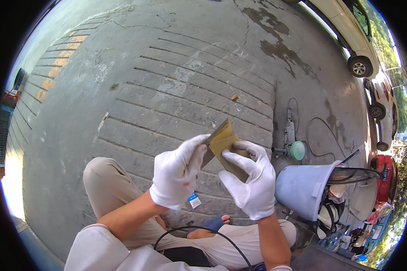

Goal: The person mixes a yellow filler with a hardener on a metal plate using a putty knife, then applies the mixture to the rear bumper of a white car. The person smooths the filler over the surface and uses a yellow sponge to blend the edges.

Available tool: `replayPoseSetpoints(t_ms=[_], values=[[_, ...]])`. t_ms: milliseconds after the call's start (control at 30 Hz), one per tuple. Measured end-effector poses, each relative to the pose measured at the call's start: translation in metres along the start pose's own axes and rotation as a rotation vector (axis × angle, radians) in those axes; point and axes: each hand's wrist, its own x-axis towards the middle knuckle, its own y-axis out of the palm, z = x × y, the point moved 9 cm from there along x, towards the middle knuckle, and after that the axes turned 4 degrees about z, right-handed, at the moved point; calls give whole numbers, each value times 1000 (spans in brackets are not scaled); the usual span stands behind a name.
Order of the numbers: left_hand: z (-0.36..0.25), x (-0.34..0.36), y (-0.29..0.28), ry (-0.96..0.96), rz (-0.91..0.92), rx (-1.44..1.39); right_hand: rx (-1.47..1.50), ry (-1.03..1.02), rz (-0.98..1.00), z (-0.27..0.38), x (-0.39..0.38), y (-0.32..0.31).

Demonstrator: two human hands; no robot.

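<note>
Both my hands wear white gloves and are raised in front of me over the floor. Between them is a folded sheet of sandpaper [222, 141], olive-yellow on the faces toward me, with a dark grey face showing at its left. My left hand [178, 169] pinches the grey left side, its fingers bent toward the sheet. My right hand [251, 176] grips the yellow right side, thumb below and fingers curled over it. The fingertips partly hide the sheet's lower edge. A small blue-and-white packet [194, 200] lies on the floor just below my left hand.
At the right a grey power tool [289, 128] with a green round pad [297, 150] lies by its cord. Nearer stands a pale blue bucket [300, 187] filled with assorted things. The grooved concrete floor [181, 97] stretches ahead. Parked cars [359, 67] line the far right.
</note>
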Motion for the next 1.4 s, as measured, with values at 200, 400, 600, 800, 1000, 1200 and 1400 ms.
replayPoseSetpoints(t_ms=[200, 400, 600, 800, 1000, 1200, 1400], values=[[43, -14, 27, -544, 223, -591, 421, 78, -33, -37, -1, -11], [44, -24, 1, -734, 136, -488, -148, 34, 29, -15, 40, -39], [-77, 65, -44, -488, 107, -287, -99, 120, 76, 103, 93, -114], [-311, 159, -148, -619, 277, -533, 222, 59, 75, 297, 182, -305], [-539, 244, -338, -434, 96, -645, 47, -41, 72, 534, 292, -461], [-620, 283, -460, -16, -138, -159, -166, -231, -23, 673, 342, -435], [-573, 318, -522, -251, -144, -600, 435, -302, 160, 693, 431, -390]])
